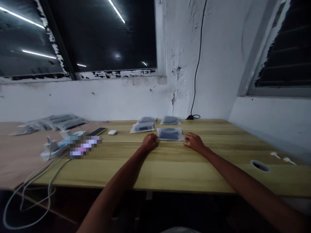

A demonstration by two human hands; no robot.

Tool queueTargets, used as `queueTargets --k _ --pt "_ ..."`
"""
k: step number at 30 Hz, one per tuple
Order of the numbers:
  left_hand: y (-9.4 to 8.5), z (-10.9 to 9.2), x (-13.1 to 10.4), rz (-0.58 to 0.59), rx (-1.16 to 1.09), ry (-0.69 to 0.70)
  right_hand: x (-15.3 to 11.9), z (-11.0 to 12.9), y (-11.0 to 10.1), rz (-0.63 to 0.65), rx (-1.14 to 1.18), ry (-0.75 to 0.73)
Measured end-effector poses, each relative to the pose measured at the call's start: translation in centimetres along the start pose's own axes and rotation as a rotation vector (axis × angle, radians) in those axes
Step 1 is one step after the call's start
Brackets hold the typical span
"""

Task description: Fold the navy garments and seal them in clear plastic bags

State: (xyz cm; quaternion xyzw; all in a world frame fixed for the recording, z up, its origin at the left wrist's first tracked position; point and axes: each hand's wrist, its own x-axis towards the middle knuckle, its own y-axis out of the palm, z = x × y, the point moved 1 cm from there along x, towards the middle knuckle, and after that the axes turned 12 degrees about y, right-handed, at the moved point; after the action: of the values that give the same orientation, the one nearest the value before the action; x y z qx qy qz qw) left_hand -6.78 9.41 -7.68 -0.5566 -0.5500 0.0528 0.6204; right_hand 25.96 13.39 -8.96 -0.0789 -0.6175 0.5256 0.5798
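A frosted, see-through pouch with something dark and flat inside lies on the wooden table between my hands. My left hand has its fingers closed at the pouch's near left corner. At the near right corner, my right hand pinches the edge between thumb and fingers. Just behind lies a similar pouch. Two more overlap to the left: a front pouch with a dark rectangle showing through, and a back pouch. What the pouches contain cannot be made out.
Left on the table are a white earbud case, a dark phone, a power strip with trailing cables and a pile of grey packets. Two keys and a cable hole are right; a black cord is behind.
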Motion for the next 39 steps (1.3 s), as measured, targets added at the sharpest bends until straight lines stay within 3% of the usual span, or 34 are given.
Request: queueTargets --k 5,11,14,17,19,22,24,28,31,36,39 --pt "0.4 -1.1 0.6 -0.038 -0.128 -0.055 0.0 -0.3 0.3 0.000 0.208 0.097" --pt "0.6 -1.8 1.7 0.021 0.057 0.028 0.7 0.5 0.8 0.084 0.436 0.192" --pt "0.6 -2.5 1.9 0.062 0.088 0.084 1.0 1.1 0.8 0.071 0.335 0.215" --pt "0.6 -3.7 2.1 0.079 0.160 0.075 0.9 2.4 0.0 -0.103 0.116 0.219" --pt "0.7 -4.7 2.2 0.065 0.189 0.037 0.8 3.8 -0.5 -0.147 0.029 0.117" --pt "1.1 -5.9 2.4 0.042 0.205 -0.005 0.6 6.2 -0.2 0.027 0.034 -0.141" --pt "1.4 -6.4 2.6 0.043 0.225 0.002 0.9 7.5 0.7 0.109 0.058 -0.198" --pt "1.8 -6.5 2.7 0.040 0.201 0.062 2.1 8.2 2.7 0.187 0.041 -0.039" --pt "1.9 -5.9 2.7 0.001 0.075 0.030 2.6 8.3 3.0 0.250 -0.015 -0.004" --pt "1.2 -4.6 2.7 -0.030 -0.134 -0.125 2.2 9.6 1.2 0.277 -0.153 0.063" --pt "0.6 -3.9 2.6 0.007 -0.192 -0.166 2.1 10.6 -0.4 0.287 -0.087 0.055"
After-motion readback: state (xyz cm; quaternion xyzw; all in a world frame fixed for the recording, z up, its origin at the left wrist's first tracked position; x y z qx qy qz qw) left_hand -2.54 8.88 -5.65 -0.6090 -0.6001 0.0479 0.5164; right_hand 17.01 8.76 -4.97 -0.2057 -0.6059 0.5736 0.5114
